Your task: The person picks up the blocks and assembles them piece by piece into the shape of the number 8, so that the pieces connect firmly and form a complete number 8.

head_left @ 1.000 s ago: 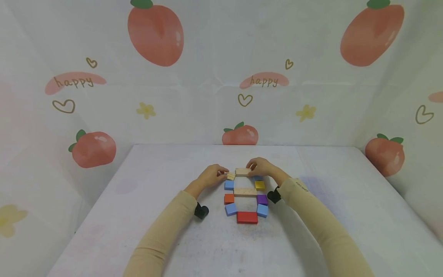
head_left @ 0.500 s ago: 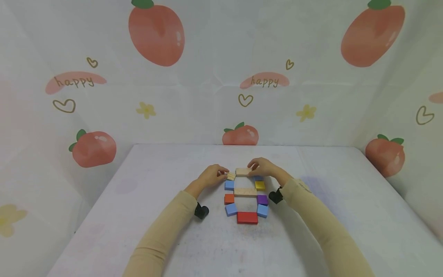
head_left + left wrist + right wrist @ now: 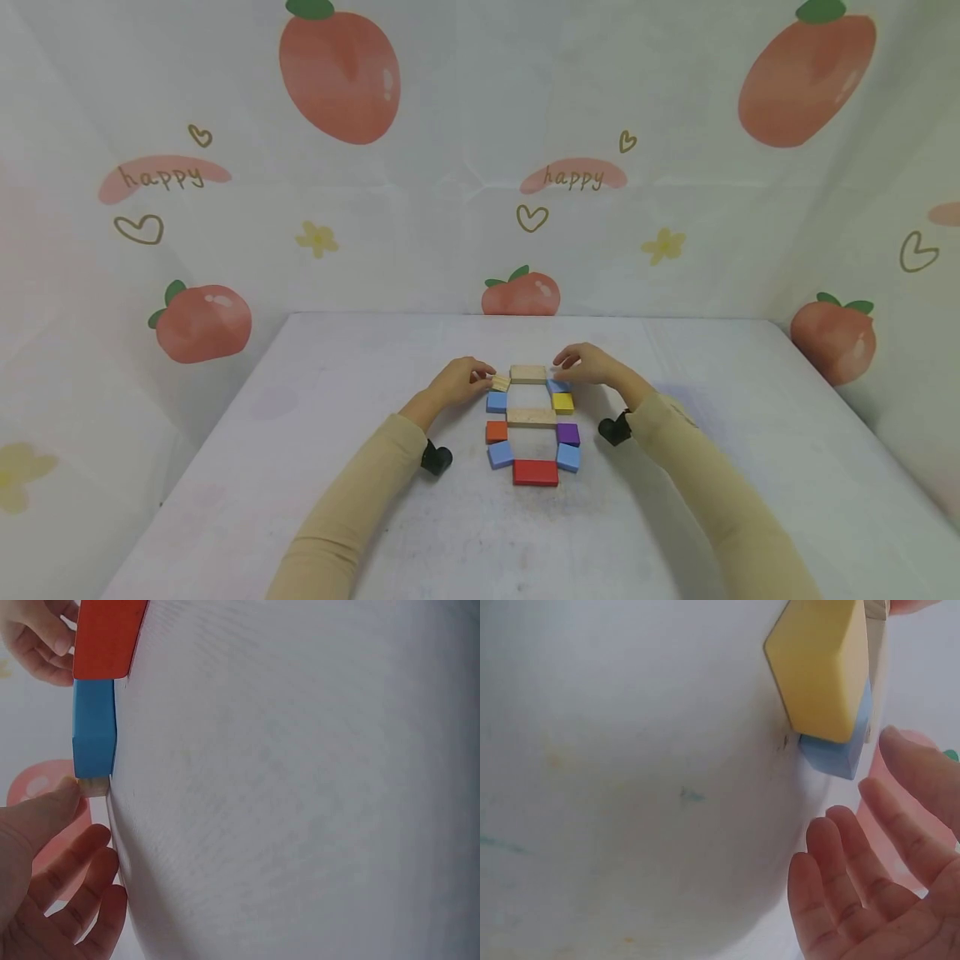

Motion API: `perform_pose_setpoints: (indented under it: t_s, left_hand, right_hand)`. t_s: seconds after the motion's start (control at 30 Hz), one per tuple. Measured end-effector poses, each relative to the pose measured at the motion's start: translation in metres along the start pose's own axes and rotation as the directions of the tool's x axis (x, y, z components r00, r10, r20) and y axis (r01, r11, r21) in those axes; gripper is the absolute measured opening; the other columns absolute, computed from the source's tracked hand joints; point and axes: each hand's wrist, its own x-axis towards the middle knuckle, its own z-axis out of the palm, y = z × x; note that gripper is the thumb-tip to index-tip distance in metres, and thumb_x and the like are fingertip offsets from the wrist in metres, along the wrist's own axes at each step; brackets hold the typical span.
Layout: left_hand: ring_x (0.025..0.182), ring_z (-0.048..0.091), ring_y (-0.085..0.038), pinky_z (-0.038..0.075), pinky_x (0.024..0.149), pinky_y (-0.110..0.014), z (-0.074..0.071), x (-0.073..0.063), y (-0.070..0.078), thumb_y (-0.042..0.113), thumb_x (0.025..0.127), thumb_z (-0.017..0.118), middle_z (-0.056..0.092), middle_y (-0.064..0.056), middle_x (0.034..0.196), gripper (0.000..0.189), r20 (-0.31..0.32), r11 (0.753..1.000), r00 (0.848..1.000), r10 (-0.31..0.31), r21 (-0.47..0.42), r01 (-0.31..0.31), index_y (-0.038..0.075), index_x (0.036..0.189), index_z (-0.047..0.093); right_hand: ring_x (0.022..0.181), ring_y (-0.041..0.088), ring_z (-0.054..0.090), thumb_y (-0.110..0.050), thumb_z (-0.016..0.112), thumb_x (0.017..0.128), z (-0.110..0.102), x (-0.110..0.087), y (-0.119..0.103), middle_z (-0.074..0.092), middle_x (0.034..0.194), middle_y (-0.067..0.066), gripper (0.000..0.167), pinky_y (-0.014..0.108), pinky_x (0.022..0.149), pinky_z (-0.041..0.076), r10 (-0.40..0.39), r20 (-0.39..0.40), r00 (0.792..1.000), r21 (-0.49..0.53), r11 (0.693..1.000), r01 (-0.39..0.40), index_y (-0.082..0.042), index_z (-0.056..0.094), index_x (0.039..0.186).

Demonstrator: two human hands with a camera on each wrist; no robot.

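Note:
In the head view my left hand (image 3: 457, 381) pinches a small plain wooden block (image 3: 500, 383) at the top left of a layout of blocks. The left wrist view has the thumb (image 3: 52, 814) against that block's end, just past a blue block (image 3: 95, 727). My right hand (image 3: 588, 364) holds nothing; its fingers are loosely bent beside the upper-right blue block (image 3: 557, 387). A long wooden block (image 3: 528, 374) lies across the top, apart from the right hand. In the right wrist view, the spread fingers (image 3: 840, 877) stand off from a yellow block (image 3: 817, 671).
Nearer in the layout lie a second long wooden block (image 3: 531, 417), an orange block (image 3: 497, 431), a purple block (image 3: 567, 434), two lower blue blocks (image 3: 500, 454) and a red block (image 3: 536, 472). All lie on a white table (image 3: 360, 350) before a fruit-printed backdrop (image 3: 420, 208).
My right hand has let go of the top long wooden block and moved right, uncovering its right end and the blue block. The left hand has stayed at the small wooden block.

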Motion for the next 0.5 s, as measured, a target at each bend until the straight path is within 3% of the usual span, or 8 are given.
perform_pose_setpoints:
  t_s: [0.5]
  left_hand:
    - [0.088, 0.057, -0.019, 0.048, 0.082, -0.033, -0.0023, -0.0027, 0.0044, 0.016, 0.09, 0.061, 0.065, -0.009, 0.101, 0.026, -0.002, 1.0, 1.0, -0.014, -0.007, 0.014, 0.008, 0.114, 0.066]
  right_hand:
    - [0.094, 0.023, 0.056, -0.022, 0.064, 0.087, 0.0, -0.0039, 0.0108, 0.063, 0.105, 0.016, 0.029, 0.036, 0.086, 0.05, -0.042, 0.024, 0.999, 0.019, 0.999, 0.041, -0.002, 0.064, 0.108]
